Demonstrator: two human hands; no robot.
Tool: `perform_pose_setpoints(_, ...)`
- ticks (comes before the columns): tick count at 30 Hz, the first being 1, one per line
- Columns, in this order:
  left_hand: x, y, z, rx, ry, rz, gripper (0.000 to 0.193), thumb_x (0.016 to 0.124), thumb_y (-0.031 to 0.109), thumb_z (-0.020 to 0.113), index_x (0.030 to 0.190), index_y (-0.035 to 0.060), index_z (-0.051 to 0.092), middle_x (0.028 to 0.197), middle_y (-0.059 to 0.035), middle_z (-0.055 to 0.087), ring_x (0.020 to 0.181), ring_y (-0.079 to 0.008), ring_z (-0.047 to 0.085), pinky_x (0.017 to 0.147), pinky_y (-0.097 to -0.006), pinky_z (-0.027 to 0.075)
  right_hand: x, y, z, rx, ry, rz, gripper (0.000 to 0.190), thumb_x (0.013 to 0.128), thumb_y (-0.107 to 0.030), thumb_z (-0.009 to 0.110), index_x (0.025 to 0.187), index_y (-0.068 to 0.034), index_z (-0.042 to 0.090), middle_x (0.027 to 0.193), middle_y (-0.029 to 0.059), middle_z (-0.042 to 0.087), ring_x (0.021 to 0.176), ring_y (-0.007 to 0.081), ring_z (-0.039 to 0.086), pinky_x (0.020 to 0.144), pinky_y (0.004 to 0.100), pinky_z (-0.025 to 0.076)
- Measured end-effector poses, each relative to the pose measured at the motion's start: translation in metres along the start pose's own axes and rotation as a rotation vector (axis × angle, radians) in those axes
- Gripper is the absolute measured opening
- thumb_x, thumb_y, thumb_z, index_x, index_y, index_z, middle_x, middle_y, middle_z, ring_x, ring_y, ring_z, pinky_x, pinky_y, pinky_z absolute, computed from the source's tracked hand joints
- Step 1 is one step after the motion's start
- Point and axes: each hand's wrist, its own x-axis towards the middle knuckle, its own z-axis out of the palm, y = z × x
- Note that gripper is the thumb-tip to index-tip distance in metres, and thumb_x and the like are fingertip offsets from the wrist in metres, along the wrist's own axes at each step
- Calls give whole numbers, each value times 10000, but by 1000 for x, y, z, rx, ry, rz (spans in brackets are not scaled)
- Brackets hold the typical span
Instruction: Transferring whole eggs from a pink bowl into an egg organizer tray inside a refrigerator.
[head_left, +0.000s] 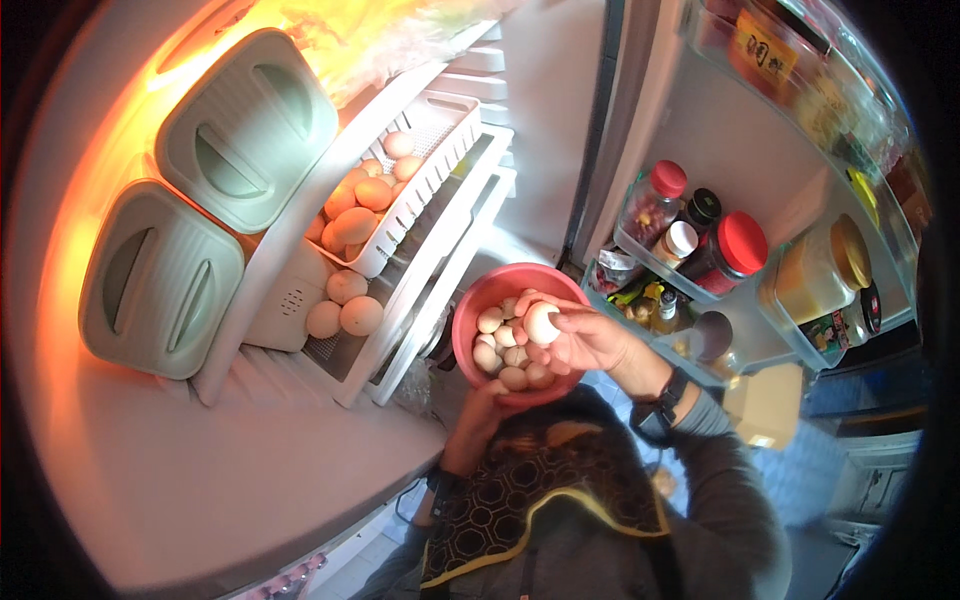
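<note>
My right hand holds a pale egg between thumb and fingers, above a red plastic bowl. Several eggs lie inside that bowl. Gripping the bowl's near rim is my left hand, partly hidden beneath it. To the left, on a fridge shelf, a white slotted plastic basket is filled with several brown eggs. Three more eggs sit together just outside the basket's near end.
Two pale green lidded containers stand on the upper fridge shelf at left. The open fridge door on the right carries racks with red-lidded jars and a gold-lidded jar. Below the door racks is a cardboard box.
</note>
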Motion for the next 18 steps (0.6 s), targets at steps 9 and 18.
perform_pose_setpoints(9,4,-4,-11,37,9,-6,587,651,40,543,1217,-12,396,1120,-144,533,971,-249,595,801,-356,535,4,-2,16,149,-104,88,449,928,-391,393,1197,-32,419,980,165,552,661,165,539,506,221,453)
perform_pose_setpoints(18,7,-9,-18,89,-95,90,648,650,105,551,1265,25,363,1144,-135,534,1002,-247,584,832,-365,525,-4,-4,48,-220,-22,20,462,917,-311,471,1290,-56,375,1042,92,517,830,135,505,645,221,411)
